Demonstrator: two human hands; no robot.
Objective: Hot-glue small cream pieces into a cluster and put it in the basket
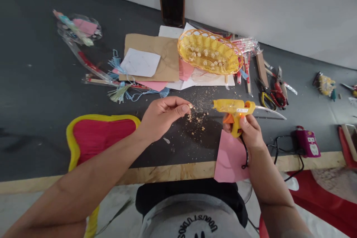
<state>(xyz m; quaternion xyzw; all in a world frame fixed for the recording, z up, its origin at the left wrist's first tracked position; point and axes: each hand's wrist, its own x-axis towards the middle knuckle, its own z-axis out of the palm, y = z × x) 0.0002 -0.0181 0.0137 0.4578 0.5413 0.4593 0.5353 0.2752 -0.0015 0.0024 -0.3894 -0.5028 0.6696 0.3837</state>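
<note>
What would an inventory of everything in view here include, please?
Glue gun: 1, yellow, in right hand
Small piece: 1, pale, in left hand
Crumbs: many, tan, between the hands
Basket: 1, yellow, table's back
Clusters: several, pale, in basket
Brown sheet: 1, brown, left of basket
Papers: several, white and pink, at back and front edge
Tassels: several, blue and green, beside brown sheet
Plastic packet: 1, clear, back left
Panel: 1, red with yellow edging, left front
Hand tools: at least 2, red and yellow, right of basket
Box: 1, purple, right side
Table: 1, dark grey, centre
Others: uncounted, mixed colours, around table
Left hand: 1, bare, left of crumbs
Right hand: 1, bare, right of crumbs
</note>
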